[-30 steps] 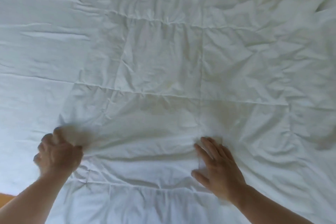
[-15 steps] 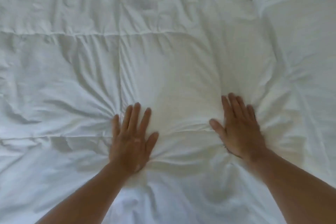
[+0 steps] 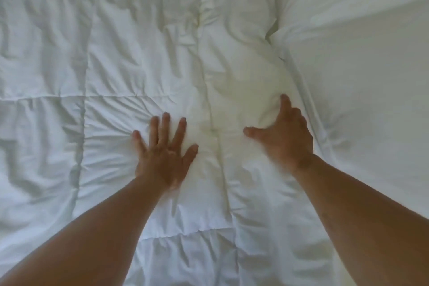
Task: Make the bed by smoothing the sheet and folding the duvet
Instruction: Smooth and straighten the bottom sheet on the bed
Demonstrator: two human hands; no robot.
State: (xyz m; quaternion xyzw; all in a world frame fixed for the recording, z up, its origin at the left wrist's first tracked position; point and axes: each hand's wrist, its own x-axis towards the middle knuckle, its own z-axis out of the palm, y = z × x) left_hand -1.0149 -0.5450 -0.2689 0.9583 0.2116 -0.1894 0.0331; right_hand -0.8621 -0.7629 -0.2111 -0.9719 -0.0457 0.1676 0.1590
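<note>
A white quilted duvet (image 3: 130, 58) with stitched squares and many creases fills most of the head view. My left hand (image 3: 163, 153) lies flat on it near the middle, palm down, fingers spread. My right hand (image 3: 285, 137) presses on the duvet close to its right edge, fingers apart and thumb pointing left. To the right of that edge lies the smoother white sheet (image 3: 371, 81). Neither hand holds any cloth.
The duvet's hemmed edge (image 3: 301, 90) runs diagonally from the upper middle down to the right. A dark fold gap (image 3: 271, 30) shows where the duvet meets the sheet. Nothing but bedding is in view.
One second ago my left hand was bunched on the duvet; it opened flat. Both hands have since slid right and forward, and the sheet at the right fills more of the view.
</note>
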